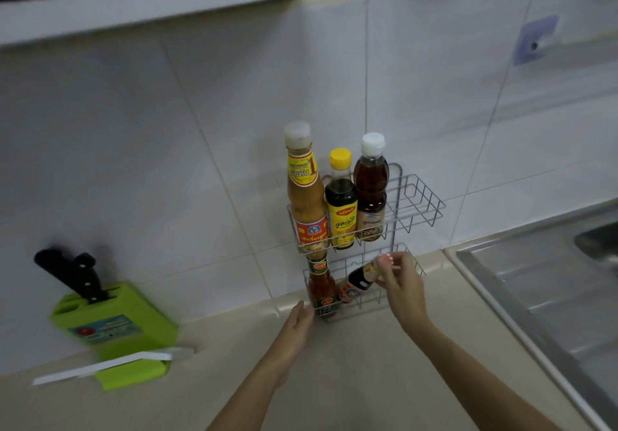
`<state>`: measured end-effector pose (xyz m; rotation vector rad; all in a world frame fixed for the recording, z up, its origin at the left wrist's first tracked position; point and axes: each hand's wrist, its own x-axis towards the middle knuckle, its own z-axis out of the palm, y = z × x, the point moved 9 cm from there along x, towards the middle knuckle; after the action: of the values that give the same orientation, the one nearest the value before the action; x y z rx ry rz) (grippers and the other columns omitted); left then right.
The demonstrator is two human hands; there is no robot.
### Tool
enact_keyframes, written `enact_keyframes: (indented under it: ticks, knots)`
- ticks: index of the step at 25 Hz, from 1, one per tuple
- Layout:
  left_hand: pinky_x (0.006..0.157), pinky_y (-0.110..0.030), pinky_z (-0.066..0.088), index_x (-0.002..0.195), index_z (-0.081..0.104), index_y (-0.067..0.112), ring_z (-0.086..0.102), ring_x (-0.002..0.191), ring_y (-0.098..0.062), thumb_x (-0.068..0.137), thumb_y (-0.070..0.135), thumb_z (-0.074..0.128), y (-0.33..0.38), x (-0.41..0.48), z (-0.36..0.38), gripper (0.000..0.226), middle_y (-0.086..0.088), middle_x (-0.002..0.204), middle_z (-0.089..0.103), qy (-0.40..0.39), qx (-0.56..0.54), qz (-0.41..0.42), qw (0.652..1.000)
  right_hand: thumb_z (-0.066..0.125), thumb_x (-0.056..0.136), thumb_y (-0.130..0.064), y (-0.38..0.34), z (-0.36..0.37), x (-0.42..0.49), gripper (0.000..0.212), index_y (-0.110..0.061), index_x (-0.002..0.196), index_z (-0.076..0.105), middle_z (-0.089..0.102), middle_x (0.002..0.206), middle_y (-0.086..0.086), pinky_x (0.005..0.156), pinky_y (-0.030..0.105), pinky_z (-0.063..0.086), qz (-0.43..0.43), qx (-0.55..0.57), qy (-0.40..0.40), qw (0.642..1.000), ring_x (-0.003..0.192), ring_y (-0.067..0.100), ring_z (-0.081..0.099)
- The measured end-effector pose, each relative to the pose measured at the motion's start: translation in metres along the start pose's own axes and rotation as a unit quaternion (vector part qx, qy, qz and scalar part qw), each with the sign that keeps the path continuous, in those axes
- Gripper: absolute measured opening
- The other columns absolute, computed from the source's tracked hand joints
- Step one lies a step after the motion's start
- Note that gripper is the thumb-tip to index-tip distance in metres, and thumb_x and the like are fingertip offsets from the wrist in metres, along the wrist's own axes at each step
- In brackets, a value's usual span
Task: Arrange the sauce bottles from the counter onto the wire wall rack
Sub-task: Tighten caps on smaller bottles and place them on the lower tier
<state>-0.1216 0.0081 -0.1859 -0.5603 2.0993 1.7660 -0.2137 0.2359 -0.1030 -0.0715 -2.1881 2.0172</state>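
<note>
Three bottles stand upright side by side in the upper basket of the wire wall rack (414,196): a tall tan sauce bottle (306,193) with a pale cap at the left end, a dark bottle with a yellow cap (341,201) in the middle, and a brown bottle with a white cap (370,190) next to it, leaving the basket's right half bare. In the lower basket a red chili sauce bottle (321,288) stands upright at the left. Beside it a small dark bottle (357,283) leans steeply, its neck tilted up to the right, with its base down inside the basket close to the red one. The right hand (401,283) has its fingers closed around that tilted bottle's neck and cap. The left hand (299,322) lies flat and open, holding nothing, fingertips at the lower basket's front left corner; whether they touch the wire I cannot tell. On the beige counter (368,380) well to the left sits a green knife block (113,327) holding black-handled knives, and a steel sink (551,280) lies to the right
</note>
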Motion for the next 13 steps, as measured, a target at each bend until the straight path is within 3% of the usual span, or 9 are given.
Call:
enact_keyframes:
  ticks: [3,5,8,13]
  knots:
    - [0.122,-0.045,0.019,0.151,0.017,0.033,0.019,0.147,-0.011,0.082,0.077,0.035,-0.004,0.009,0.005,0.084,0.012,0.160,0.018,-0.008,-0.019,0.005,1.000,0.058,0.091,-0.032,-0.018,0.029,0.003,0.012,-0.022,0.097,0.056,0.066,0.089,-0.010,0.068,0.024,0.055,-0.078,-0.124,-0.080,0.986,0.085,0.004,0.065]
    - [0.122,-0.043,0.020,0.150,0.022,0.036,0.023,0.146,-0.010,0.084,0.075,0.031,-0.003,0.011,0.012,0.077,0.012,0.159,0.022,-0.022,-0.031,0.006,0.999,0.061,0.090,-0.032,-0.029,0.046,0.005,0.019,-0.017,0.101,0.060,0.067,0.090,-0.007,0.066,0.016,0.051,-0.119,-0.158,-0.127,0.972,0.084,0.004,0.065]
    - [0.122,-0.040,0.021,0.150,0.022,0.036,0.024,0.146,-0.010,0.097,0.059,0.024,0.000,0.011,0.020,0.058,0.012,0.158,0.024,-0.032,-0.046,0.014,0.998,0.058,0.091,-0.036,-0.038,0.061,0.007,0.026,-0.014,0.105,0.062,0.068,0.097,0.000,0.065,0.025,0.050,-0.190,-0.232,-0.158,0.941,0.084,0.012,0.064]
    - [0.122,-0.037,0.021,0.150,0.023,0.034,0.025,0.145,-0.011,0.098,0.055,0.022,0.000,0.013,0.020,0.056,0.011,0.158,0.024,-0.033,-0.040,0.014,0.999,0.051,0.093,-0.039,-0.038,0.065,0.016,0.031,-0.011,0.101,0.060,0.069,0.095,0.009,0.063,0.030,0.044,-0.204,-0.252,-0.182,0.928,0.084,0.024,0.064]
